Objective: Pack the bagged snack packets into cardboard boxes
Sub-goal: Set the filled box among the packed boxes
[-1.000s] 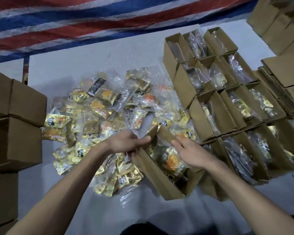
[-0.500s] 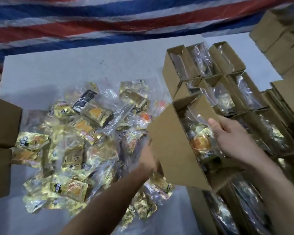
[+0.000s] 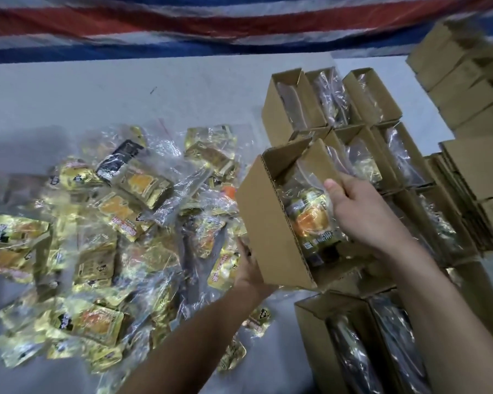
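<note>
I hold an open cardboard box point(image 3: 271, 223) tilted above the table, between the pile and the rows of boxes. A clear bag of gold and orange snack packets point(image 3: 310, 223) lies inside it. My right hand point(image 3: 365, 220) grips the box's right wall, thumb over the rim. My left hand point(image 3: 249, 270) holds the box at its lower left corner, with its fingers hidden behind the cardboard. A big loose pile of bagged snack packets point(image 3: 111, 223) covers the white table point(image 3: 125, 95) to the left.
Rows of open boxes with bags in them point(image 3: 362, 109) stand right of the held box, and more point(image 3: 353, 345) sit near my right forearm. Closed boxes point(image 3: 461, 81) and flat cardboard point(image 3: 473, 172) crowd the far right. A striped tarp point(image 3: 182, 24) hangs behind.
The box with the bag in it has come up off the table and moved back and right toward the rows. My right hand went from the bag to the box's right wall.
</note>
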Motion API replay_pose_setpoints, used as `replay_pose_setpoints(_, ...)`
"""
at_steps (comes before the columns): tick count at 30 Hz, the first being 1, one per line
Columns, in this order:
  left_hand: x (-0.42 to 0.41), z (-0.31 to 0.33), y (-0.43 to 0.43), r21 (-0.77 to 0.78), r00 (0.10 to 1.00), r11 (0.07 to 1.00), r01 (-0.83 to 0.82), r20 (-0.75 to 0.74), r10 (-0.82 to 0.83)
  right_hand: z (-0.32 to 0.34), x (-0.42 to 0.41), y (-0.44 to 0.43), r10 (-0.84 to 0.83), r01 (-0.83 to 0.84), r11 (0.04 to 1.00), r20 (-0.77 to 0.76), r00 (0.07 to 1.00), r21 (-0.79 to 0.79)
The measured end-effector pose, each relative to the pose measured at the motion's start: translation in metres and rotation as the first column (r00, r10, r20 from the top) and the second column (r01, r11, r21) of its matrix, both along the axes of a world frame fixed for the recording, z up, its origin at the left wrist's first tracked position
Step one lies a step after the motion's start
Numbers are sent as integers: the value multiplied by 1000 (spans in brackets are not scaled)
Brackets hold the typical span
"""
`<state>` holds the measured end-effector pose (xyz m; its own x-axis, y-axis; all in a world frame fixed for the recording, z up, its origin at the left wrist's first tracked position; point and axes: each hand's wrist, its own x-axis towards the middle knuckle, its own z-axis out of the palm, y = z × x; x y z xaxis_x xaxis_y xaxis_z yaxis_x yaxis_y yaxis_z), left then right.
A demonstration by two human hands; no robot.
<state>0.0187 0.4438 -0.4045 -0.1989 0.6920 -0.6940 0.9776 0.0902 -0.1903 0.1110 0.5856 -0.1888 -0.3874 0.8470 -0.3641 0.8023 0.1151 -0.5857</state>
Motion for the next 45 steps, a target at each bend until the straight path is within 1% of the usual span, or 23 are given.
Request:
replay_pose_setpoints(1, 4, -10, 4, 103, 986, 984, 146, 68, -153, 2, -1, 0, 6, -7, 1000, 3, 1000, 9)
replay_pose_setpoints(2, -5, -13, 4, 87, 960, 973, 212, 167, -224, 4, -2, 0, 9, -9, 1000, 8, 1000, 16)
replay_pose_setpoints(3, -12, -12, 6, 87, 959, 970, 227, 153, -238, 5, -3, -1, 10, -10, 1000, 10, 1000, 21)
replay_pose_setpoints(5, -20, -15, -4, 131, 969, 975, 180, 150, -199, 6, -4, -2, 10, -10, 1000, 16, 1000, 28)
replay_pose_setpoints(6, -22, -16, -9, 126, 969, 978, 168, 162, -188, 6, -4, -3, 6, -7, 1000, 26, 1000, 27)
replay_pose_setpoints(10, -34, -9, -27, 129, 975, 979, 160, 137, -178, 1, -5, -9, -20, 20, 1000, 58, 998, -2)
replay_pose_setpoints(13, -38, -7, -49, 119, 974, 976, 184, 112, -197, -5, -5, -12, -52, 54, 998, 62, 997, -38)
replay_pose_setpoints(17, -48, -10, -76, 129, 977, 983, 130, 152, -149, -13, 0, -15, -72, 74, 996, 50, 996, -49)
replay_pose_setpoints(23, -56, -27, -115, 68, 981, 991, 116, 151, -125, -24, 7, -15, -66, 71, 996, 91, 994, -55)
replay_pose_setpoints(26, -47, -20, -111, 38, 985, 995, 96, 139, -101, -33, 12, -16, -74, 84, 994, 139, 988, -65)
replay_pose_setpoints(27, -42, -14, -104, 61, 985, 995, 73, 155, -81, -35, 13, -17, -78, 89, 994, 153, 985, -67)
replay_pose_setpoints(28, -37, -9, -95, 123, 981, 991, 50, 182, -72, -37, 15, -17, -80, 92, 993, 163, 983, -69)
replay_pose_setpoints(30, -31, 1, -72, 332, 965, 943, 22, 239, -107, -40, 17, -19, -72, 84, 995, 168, 983, -63)
replay_pose_setpoints(31, -31, 3, -58, 430, 961, 902, 27, 236, -141, -40, 18, -21, -70, 79, 996, 175, 982, -48)
replay_pose_setpoints(32, -32, 4, -42, 498, 965, 865, 52, 198, -172, -40, 19, -22, -74, 80, 996, 184, 980, -26)
replay_pose_setpoints(33, -34, 5, -25, 520, 973, 850, 90, 135, -185, -41, 20, -23, -82, 83, 997, 194, 978, 0)
replay_pose_setpoints(35, -43, 5, 10, 480, 984, 864, 149, 15, -178, -42, 23, -25, -104, 98, 994, 204, 973, 36)
replay_pose_setpoints(36, -47, 3, 26, 463, 986, 873, 151, -12, -164, -43, 24, -26, -115, 109, 993, 206, 972, 42)
replay_pose_setpoints(37, -52, -1, 41, 447, 988, 883, 143, -15, -153, -45, 26, -26, -127, 120, 992, 207, 970, 45)
replay_pose_setpoints(39, -58, -12, 61, 370, 988, 920, 127, 38, -152, -46, 29, -26, -144, 138, 989, 221, 965, 45)
replay_pose_setpoints(41, -59, -18, 70, 265, 981, 953, 147, 82, -175, -48, 31, -27, -140, 137, 990, 244, 960, 27)
replay_pose_setpoints(42, -60, -20, 71, 236, 978, 957, 171, 79, -194, -49, 31, -27, -138, 138, 990, 253, 958, 16)
replay_pose_setpoints(45, -67, -21, 65, 229, 976, 954, 193, 55, -211, -54, 29, -26, -117, 125, 992, 261, 958, -15)
